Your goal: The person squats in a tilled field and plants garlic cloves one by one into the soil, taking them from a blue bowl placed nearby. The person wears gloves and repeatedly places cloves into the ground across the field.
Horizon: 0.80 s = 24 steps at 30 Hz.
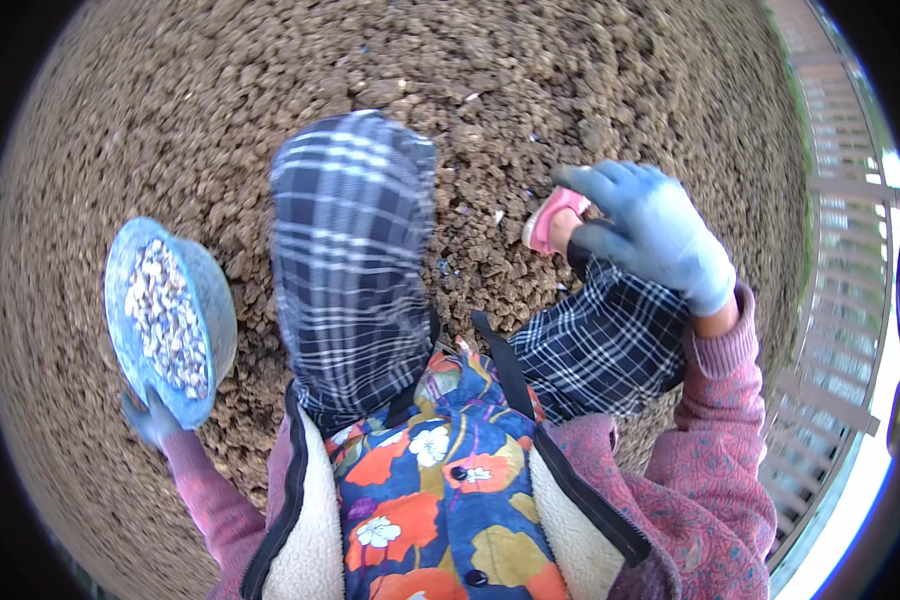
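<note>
My left hand (152, 421), in a blue-grey work glove, grips the near rim of a light blue plastic basin (221, 300) at the left. The basin is tilted towards me. A heap of small whitish pieces with bluish-purple patches (166, 319), which look like garlic cloves, lies inside it. My right hand (649, 232), in a pale blue glove with a darker grip coating, hovers over my bent right leg (607, 337). Its thumb and fingers are apart, and I see nothing between them. A pink shoe (551, 217) shows just beyond these fingers.
Loose, clumpy brown soil (480, 67) surrounds me. A few pale and bluish bits (444, 266) lie on it between my legs. My plaid-covered left knee (352, 247) rises in the middle. A slatted railing (844, 262) runs along the right edge.
</note>
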### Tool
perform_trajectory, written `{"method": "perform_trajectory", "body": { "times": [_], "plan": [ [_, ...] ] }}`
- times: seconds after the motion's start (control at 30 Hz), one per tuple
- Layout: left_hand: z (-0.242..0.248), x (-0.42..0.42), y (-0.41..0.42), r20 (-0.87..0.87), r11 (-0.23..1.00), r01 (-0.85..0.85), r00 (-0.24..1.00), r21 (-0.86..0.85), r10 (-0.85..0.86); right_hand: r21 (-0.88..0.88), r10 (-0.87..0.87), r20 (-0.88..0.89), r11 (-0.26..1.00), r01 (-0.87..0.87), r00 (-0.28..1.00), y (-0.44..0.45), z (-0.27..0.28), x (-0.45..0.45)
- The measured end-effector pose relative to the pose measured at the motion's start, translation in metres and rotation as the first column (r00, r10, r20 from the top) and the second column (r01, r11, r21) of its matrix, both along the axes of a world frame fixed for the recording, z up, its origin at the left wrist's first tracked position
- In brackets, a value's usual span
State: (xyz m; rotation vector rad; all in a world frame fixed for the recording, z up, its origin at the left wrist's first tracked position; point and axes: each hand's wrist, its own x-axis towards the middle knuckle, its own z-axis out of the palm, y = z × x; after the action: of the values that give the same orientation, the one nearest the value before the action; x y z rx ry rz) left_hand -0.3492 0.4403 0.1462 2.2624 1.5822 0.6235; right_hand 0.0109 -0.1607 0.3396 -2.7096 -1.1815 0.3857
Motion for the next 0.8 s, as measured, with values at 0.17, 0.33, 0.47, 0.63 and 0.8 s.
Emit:
{"method": "perform_trajectory", "body": {
  "times": [0.17, 0.33, 0.47, 0.63, 0.8],
  "plan": [
    [-0.059, -0.088, 0.011, 0.219, 0.861, -0.337, 0.872, -0.381, 0.438, 0.061, 0.012, 0.085, 0.998, -0.017, 0.996, -0.012, 0.005, 0.004],
    [-0.054, -0.021, -0.057, 0.392, 0.212, 0.421, 0.404, -0.882, 0.826, 0.034, 0.076, 0.091, 0.996, -0.080, 0.993, -0.016, 0.001, -0.007],
    [-0.046, -0.015, -0.053, 0.306, 0.099, 0.403, 0.489, -0.910, 0.817, 0.035, 0.021, 0.069, 0.999, -0.024, 0.997, -0.025, 0.005, -0.006],
    [-0.020, -0.014, -0.064, 0.402, 0.252, 0.323, 0.589, -0.912, 0.701, 0.030, -0.062, 0.261, 0.998, 0.056, 0.963, -0.046, -0.004, 0.016],
    [0.012, 0.020, -0.084, 0.492, 0.338, 0.357, 0.614, -0.871, 0.617, 0.028, -0.041, 0.129, 0.999, 0.038, 0.991, -0.042, 0.002, 0.016]
  ]
}}
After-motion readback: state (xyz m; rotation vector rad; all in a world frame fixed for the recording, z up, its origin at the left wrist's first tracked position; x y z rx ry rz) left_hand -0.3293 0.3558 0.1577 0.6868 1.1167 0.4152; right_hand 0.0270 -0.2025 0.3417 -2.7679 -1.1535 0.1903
